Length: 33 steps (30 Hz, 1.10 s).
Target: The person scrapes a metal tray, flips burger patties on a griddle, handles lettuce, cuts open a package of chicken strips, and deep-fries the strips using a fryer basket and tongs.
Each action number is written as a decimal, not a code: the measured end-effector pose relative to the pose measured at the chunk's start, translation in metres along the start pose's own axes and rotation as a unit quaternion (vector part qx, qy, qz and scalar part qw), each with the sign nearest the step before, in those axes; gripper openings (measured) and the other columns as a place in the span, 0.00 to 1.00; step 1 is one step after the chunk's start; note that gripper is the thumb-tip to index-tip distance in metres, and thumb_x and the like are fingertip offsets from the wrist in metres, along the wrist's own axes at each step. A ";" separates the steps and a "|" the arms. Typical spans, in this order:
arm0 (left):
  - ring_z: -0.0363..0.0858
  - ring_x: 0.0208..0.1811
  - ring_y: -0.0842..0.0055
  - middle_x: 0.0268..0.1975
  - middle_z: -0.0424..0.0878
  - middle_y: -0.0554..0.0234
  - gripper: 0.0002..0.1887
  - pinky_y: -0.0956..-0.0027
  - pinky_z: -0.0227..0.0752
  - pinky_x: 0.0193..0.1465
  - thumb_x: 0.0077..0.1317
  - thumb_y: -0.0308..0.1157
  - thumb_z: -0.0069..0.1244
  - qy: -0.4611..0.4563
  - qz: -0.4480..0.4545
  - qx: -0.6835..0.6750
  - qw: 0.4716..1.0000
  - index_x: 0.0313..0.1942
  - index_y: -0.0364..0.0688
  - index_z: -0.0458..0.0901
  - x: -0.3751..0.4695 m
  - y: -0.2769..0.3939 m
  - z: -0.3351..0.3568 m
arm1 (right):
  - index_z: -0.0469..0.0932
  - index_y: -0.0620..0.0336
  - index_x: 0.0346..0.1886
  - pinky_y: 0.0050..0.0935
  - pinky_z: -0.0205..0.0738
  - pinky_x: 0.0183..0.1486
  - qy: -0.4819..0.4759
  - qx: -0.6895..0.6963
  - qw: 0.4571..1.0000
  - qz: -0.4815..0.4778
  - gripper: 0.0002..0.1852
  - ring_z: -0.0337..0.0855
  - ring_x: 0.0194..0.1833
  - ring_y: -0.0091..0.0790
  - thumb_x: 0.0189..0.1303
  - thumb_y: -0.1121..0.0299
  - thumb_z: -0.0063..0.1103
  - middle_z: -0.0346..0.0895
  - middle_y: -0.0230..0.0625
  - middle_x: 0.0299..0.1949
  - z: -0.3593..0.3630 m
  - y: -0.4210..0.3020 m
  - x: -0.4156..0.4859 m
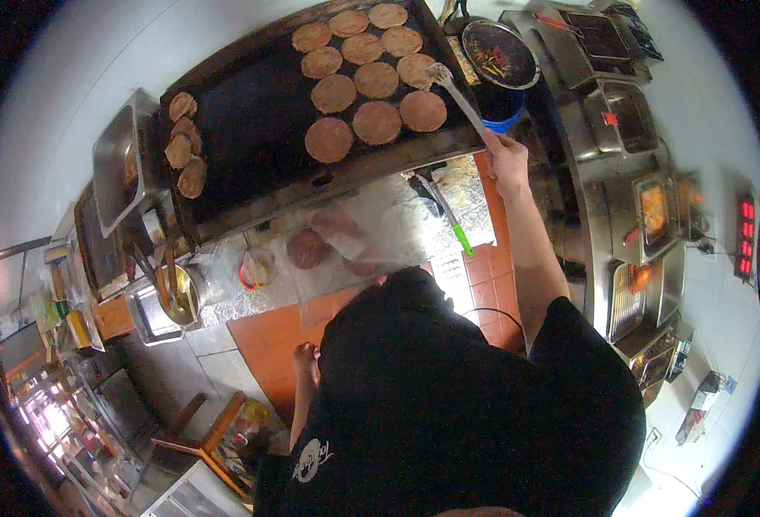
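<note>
My right hand [509, 158] grips a pale long-handled utensil [460, 100], possibly a brush or spatula. Its frayed-looking head is at a round meat patty [414, 70] on the dark flat-top griddle [250, 110]. Several rows of browned patties [377, 81] cover the griddle's right part. A few smaller-looking patties [185, 150] lie bunched along its left edge, some overlapping. Low beside my body hangs my left hand [307, 358], its fingers curled and nothing visible in them. On the counter in front of the griddle are reddish patties [310, 249] with clear plastic sheets, partly blurred.
A green-handled scraper [462, 238] lies on the counter's right end. Beyond the griddle, a strainer holding scraps [499, 55] sits above a blue bucket [507, 119]. Left stand a deep steel pan [116, 161] and a steel pot with utensils [186, 300]. Steel food pans [652, 213] line the right.
</note>
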<state>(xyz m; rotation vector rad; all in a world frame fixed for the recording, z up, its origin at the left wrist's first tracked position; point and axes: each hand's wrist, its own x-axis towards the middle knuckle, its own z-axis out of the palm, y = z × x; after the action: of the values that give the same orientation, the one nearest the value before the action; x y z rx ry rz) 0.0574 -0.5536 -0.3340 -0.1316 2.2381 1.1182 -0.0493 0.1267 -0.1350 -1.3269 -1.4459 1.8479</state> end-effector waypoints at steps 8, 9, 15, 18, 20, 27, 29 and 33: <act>0.76 0.28 0.81 0.30 0.78 0.67 0.03 0.74 0.66 0.29 0.70 0.28 0.54 0.031 -0.219 -0.322 0.921 0.39 0.41 0.78 0.015 0.014 0.005 | 0.81 0.57 0.33 0.23 0.47 0.18 0.009 -0.052 0.998 -0.017 0.16 0.58 0.16 0.16 0.72 0.56 0.67 0.68 0.23 0.19 -0.059 0.022 -0.055; 0.76 0.27 0.81 0.30 0.78 0.67 0.03 0.74 0.66 0.29 0.70 0.29 0.54 0.021 -0.206 -0.301 0.931 0.40 0.41 0.79 0.017 0.010 0.005 | 0.81 0.57 0.32 0.23 0.47 0.18 0.024 -0.106 0.994 -0.012 0.16 0.58 0.16 0.16 0.73 0.56 0.66 0.68 0.23 0.20 -0.069 0.030 -0.063; 0.75 0.27 0.81 0.31 0.78 0.66 0.07 0.76 0.66 0.29 0.72 0.23 0.51 -0.095 -0.189 -0.310 0.927 0.48 0.39 0.79 0.043 -0.043 -0.014 | 0.78 0.53 0.30 0.23 0.48 0.19 -0.021 -0.034 0.996 0.074 0.16 0.58 0.17 0.16 0.72 0.55 0.67 0.67 0.23 0.20 -0.075 0.077 -0.069; 0.74 0.28 0.81 0.33 0.76 0.65 0.09 0.76 0.67 0.29 0.71 0.18 0.47 -0.050 -0.139 -0.171 0.974 0.48 0.38 0.77 0.056 -0.069 -0.018 | 0.82 0.57 0.35 0.23 0.52 0.21 -0.070 -0.016 0.996 0.056 0.16 0.63 0.18 0.17 0.69 0.54 0.70 0.71 0.24 0.21 -0.060 0.080 -0.057; 0.73 0.29 0.80 0.34 0.75 0.64 0.09 0.76 0.67 0.30 0.71 0.16 0.46 -0.035 -0.051 -0.135 0.989 0.48 0.38 0.76 0.064 -0.083 -0.020 | 0.88 0.59 0.44 0.27 0.60 0.20 -0.057 -0.056 0.997 0.009 0.18 0.71 0.17 0.23 0.68 0.52 0.71 0.77 0.30 0.20 -0.055 0.072 -0.057; 0.77 0.34 0.71 0.37 0.78 0.60 0.04 0.70 0.73 0.36 0.72 0.24 0.48 -0.090 -0.135 -0.335 0.928 0.45 0.38 0.77 0.063 -0.124 -0.029 | 0.88 0.60 0.52 0.41 0.84 0.39 0.084 -0.519 0.736 -0.426 0.17 0.91 0.38 0.48 0.64 0.61 0.73 0.89 0.48 0.38 -0.058 0.025 -0.086; 0.80 0.38 0.69 0.38 0.81 0.58 0.05 0.68 0.75 0.40 0.71 0.29 0.50 -0.106 0.171 0.190 0.961 0.43 0.39 0.79 0.057 -0.132 -0.024 | 0.87 0.58 0.53 0.43 0.84 0.39 0.056 -0.538 0.726 -0.424 0.17 0.90 0.38 0.50 0.64 0.62 0.73 0.89 0.45 0.38 -0.060 0.020 -0.092; 0.82 0.42 0.65 0.40 0.84 0.57 0.08 0.64 0.76 0.45 0.70 0.33 0.51 -0.019 0.014 0.106 0.994 0.41 0.38 0.82 0.045 -0.138 -0.019 | 0.87 0.61 0.52 0.40 0.84 0.40 0.074 -0.483 0.799 -0.352 0.18 0.91 0.39 0.47 0.65 0.60 0.72 0.89 0.48 0.40 -0.070 0.034 -0.101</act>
<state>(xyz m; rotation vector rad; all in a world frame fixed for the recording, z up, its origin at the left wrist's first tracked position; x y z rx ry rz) 0.0611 -0.6477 -0.4465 0.0102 2.3132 0.8837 0.0628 0.0684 -0.1238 -0.9839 -2.4719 0.4659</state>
